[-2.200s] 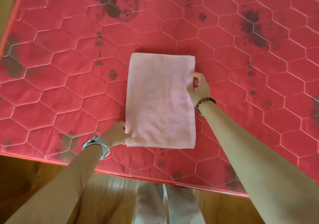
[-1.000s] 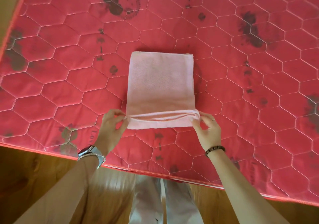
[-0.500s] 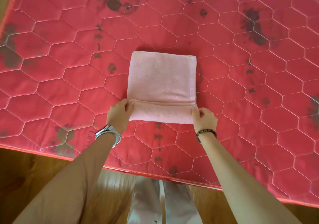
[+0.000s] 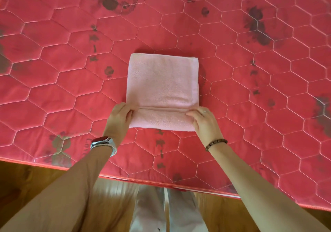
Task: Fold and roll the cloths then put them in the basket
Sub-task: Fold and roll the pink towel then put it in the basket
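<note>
A folded pink cloth (image 4: 162, 81) lies flat on the red quilted mattress (image 4: 53, 81). Its near end is turned over into a flat band about one hand wide. My left hand (image 4: 119, 119) grips the left end of that band, thumb on top. My right hand (image 4: 204, 120) grips the right end, its fingers curled over the fold. Both hands sit at the cloth's near edge. No basket is in view.
The mattress has dark stains and hexagon stitching. Its near edge (image 4: 161, 184) runs across the lower part of the view. Below it are a wooden floor (image 4: 26, 181) and my legs in light trousers (image 4: 166, 212).
Both hands moved from the cloth's sides to its near edge and turned that edge over, away from me. The roll has advanced up the cloth, so the flat part is shorter.
</note>
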Available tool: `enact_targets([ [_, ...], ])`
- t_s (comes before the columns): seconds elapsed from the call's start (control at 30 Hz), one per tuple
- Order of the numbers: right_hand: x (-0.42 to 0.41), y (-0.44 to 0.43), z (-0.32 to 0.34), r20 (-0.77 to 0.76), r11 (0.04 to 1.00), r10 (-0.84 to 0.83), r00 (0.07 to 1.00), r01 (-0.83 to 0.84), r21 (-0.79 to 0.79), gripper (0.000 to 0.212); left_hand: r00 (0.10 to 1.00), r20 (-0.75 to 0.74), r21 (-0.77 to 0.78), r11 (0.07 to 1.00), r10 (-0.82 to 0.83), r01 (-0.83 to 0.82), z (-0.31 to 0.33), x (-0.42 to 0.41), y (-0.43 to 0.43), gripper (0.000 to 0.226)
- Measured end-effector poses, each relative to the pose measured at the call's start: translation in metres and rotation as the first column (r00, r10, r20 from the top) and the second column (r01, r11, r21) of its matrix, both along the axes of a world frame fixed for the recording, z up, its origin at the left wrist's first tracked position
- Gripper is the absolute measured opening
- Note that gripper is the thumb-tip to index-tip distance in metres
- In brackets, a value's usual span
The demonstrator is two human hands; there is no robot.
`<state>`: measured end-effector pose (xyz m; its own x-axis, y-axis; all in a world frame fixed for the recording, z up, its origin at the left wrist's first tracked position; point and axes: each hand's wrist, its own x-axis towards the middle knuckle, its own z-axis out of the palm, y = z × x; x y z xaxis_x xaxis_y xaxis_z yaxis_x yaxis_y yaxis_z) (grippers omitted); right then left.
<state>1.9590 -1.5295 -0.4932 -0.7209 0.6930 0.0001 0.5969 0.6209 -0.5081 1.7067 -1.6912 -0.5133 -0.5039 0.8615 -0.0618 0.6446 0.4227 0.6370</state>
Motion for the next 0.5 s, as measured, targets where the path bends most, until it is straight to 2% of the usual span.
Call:
enact_targets([
  [0.1,0.014,-0.003,0.004,0.024,0.985,0.036,0.999,-0.031,-0.169,0.041,0.986,0.034,-0.026,0.987,-0.16,0.161,0.007,-0.008,-0.015,0.041],
  [0.17,0.022,-0.007,0.005,0.059,0.962,0.057,0.997,-0.039,-0.271,0.052,0.974,0.081,-0.083,0.972,-0.212,0.218,0.008,-0.009,-0.021,0.065],
  [0.23,0.024,-0.01,0.003,0.098,0.948,0.066,0.993,-0.032,-0.317,0.065,0.971,0.077,-0.111,0.966,-0.227,0.235,0.004,-0.008,-0.023,0.076],
  [0.3,0.022,-0.012,0.001,0.107,0.955,0.054,0.993,-0.02,-0.297,0.07,0.976,0.075,-0.111,0.971,-0.205,0.213,0.0,-0.006,-0.021,0.073],
  [0.37,0.019,-0.011,0.001,0.089,0.963,0.033,0.995,-0.007,-0.27,0.066,0.984,0.103,-0.105,0.982,-0.146,0.157,0.0,-0.003,-0.015,0.066],
  [0.5,0.015,-0.003,0.006,0.098,0.925,-0.079,0.992,0.11,-0.365,0.052,0.989,0.139,-0.067,0.996,-0.052,0.062,0.009,-0.004,-0.01,0.045],
])
